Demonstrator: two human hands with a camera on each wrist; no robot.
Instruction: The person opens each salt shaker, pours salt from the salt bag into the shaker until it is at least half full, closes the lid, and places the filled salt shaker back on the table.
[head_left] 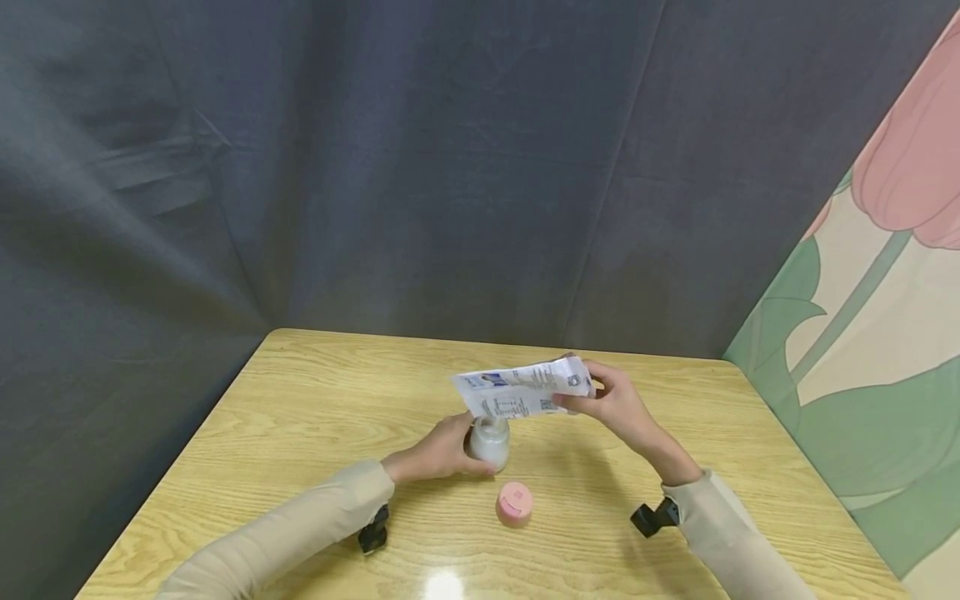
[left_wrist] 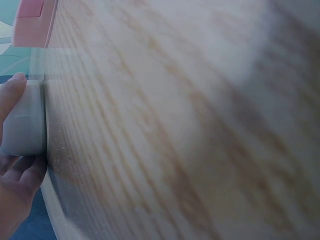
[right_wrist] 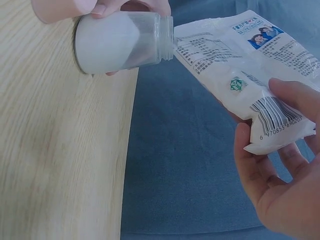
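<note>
A clear glass jar (head_left: 490, 443) stands upright on the table, partly filled with a white substance that shows through its wall in the right wrist view. My left hand (head_left: 444, 451) grips the jar from the left, thumb on the near side and fingers behind. Above it, my right hand (head_left: 621, 410) holds the end of a white printed plastic packet (right_wrist: 235, 65), tilted so its far corner meets the jar's mouth. Thumb and fingers pinch the packet near its barcode. A round pink lid (head_left: 514, 503) lies in front of the jar.
The wooden table (head_left: 315, 400) carries the jar and lid. A dark curtain (head_left: 450, 167) hangs along its back and left sides. On the right stands a panel (head_left: 862, 358) with painted tulips. Black wrist devices sit at both cuffs.
</note>
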